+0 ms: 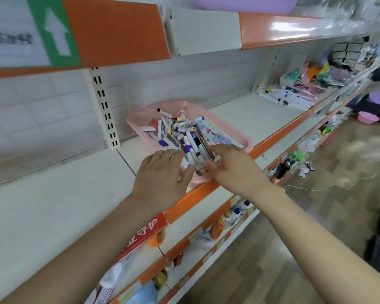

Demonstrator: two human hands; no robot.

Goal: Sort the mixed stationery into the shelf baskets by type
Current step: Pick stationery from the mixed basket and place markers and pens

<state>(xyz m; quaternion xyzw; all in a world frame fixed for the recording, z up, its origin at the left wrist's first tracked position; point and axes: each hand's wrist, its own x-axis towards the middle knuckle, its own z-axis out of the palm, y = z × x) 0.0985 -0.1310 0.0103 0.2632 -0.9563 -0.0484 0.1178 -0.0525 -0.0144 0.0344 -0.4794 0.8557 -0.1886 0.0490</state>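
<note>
Your left hand (pixel 162 174), in the middle of the frame, lies with its fingers nearly straight and close together. Their tips press against the near end of a bundle of white plastic markers (pixel 193 154) with purple and dark caps. Your right hand (pixel 233 165), just to the right, curls thumb and forefinger in on the same bundle from the other side, pinching it. Blur hides how many markers it grips. The bundle lies between your two hands, in the near corner of the pink plastic lattice basket (pixel 138 121), on top of a heap of more markers and small printed tubes.

The basket sits slantwise on the white metal shelf (pixel 257 115), its near corner right at the orange front edge (pixel 272 138). Bare shelf opens to the lower left of the basket and again to its right. The orange lip of the upper shelf (pixel 119 29) runs across the top of the frame. Behind the basket to the left, a white slotted upright (pixel 104 108) stands against the back panel. In the upper right, well apart, a pile of packaged goods (pixel 305 88) lies on the same shelf.
</note>
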